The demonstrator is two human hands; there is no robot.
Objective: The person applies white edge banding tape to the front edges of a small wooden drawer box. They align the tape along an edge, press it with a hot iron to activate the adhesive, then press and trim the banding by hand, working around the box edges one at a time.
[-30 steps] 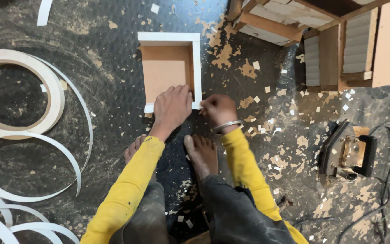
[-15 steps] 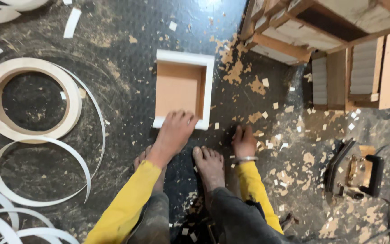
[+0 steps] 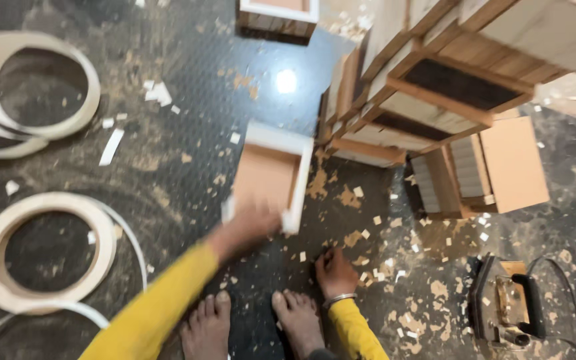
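The left hand [image 3: 251,227], blurred, rests on the near edge of a shallow white-edged wooden tray [image 3: 271,175] that lies on the dark floor [image 3: 188,113] just ahead of it; whether its fingers are curled around the rim or laid flat cannot be told. The right hand [image 3: 333,272] is pressed on the floor among wood chips [image 3: 358,237], fingers bent and holding nothing, near and to the right of the tray. Coils of white edge band [image 3: 48,250] lie to the left of the left hand, and an iron [image 3: 505,303] sits well off to the right of the right hand.
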